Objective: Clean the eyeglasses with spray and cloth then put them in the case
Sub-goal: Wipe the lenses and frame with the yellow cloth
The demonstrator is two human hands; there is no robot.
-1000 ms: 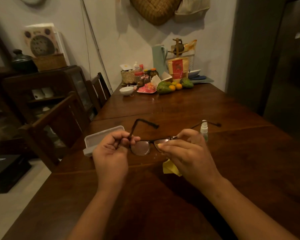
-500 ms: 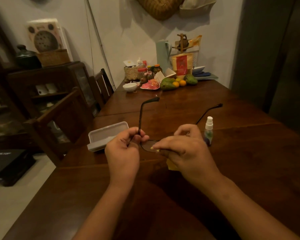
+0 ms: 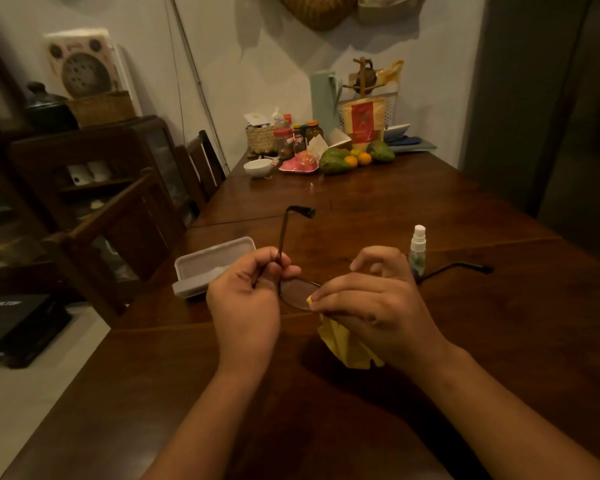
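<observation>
The white case [image 3: 215, 265] lies on the surface [image 3: 499, 323] just left of the left hand [image 3: 246, 299]; this hand pinches the eyeglasses [image 3: 297, 294] near one hinge, with its fingers curled; the right hand [image 3: 371, 306] presses the yellow cloth [image 3: 347, 344] on a lens, pinching it; the spray bottle [image 3: 417, 251] stands just beyond that hand. To wipe well, the hold should probably be firm and the rubbing light, so the frame does not bend.

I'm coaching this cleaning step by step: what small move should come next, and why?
Probably rub the yellow cloth across the lens: the right hand pinches it against the eyeglasses, the left hand holds them by a temple, and the case lies open nearby.
</observation>
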